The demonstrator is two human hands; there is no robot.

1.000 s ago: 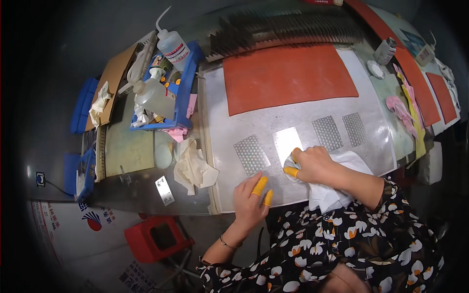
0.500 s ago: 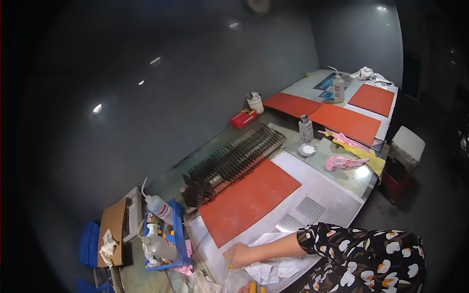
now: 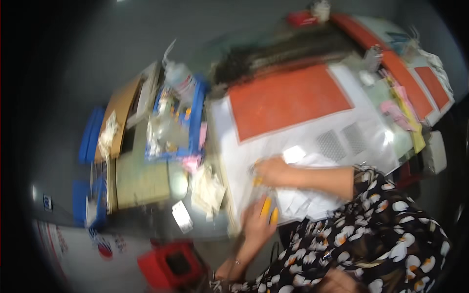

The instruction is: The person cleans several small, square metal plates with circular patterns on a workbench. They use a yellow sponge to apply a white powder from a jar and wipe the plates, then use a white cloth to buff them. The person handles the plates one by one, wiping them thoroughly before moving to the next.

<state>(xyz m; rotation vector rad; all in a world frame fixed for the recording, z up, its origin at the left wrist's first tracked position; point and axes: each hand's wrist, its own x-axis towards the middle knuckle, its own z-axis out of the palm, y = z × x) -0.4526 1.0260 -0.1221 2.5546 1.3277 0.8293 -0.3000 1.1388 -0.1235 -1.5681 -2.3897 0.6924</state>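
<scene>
Our right hand [image 3: 273, 171] presses a white cloth [image 3: 303, 202] flat on the clear sheet [image 3: 312, 141] covering the surface; whether the grip clenches it is too blurred to tell. Our left hand [image 3: 256, 222], yellow-capped fingers [image 3: 266, 207] spread, grasps nothing and steadies the sheet's near edge. We should wipe evenly, pressing lightly. An orange mat [image 3: 286, 100] lies beyond, crumpled wipes [image 3: 207, 190] and a blue tray [image 3: 193, 122] crowd the left.

Whole view smeared by motion blur. Right hand [image 3: 271, 171] lies over white cloth [image 3: 305, 202]; what its fingers pinch too blurred to tell. Left hand [image 3: 256, 222] at worktop [image 3: 376, 134] near edge: grip unreadable. Bottle [image 3: 178, 78] and blue tray [image 3: 195, 119] contents indistinct. Dark comb-like rack [image 3: 283, 51] at far edge only a streak.
</scene>
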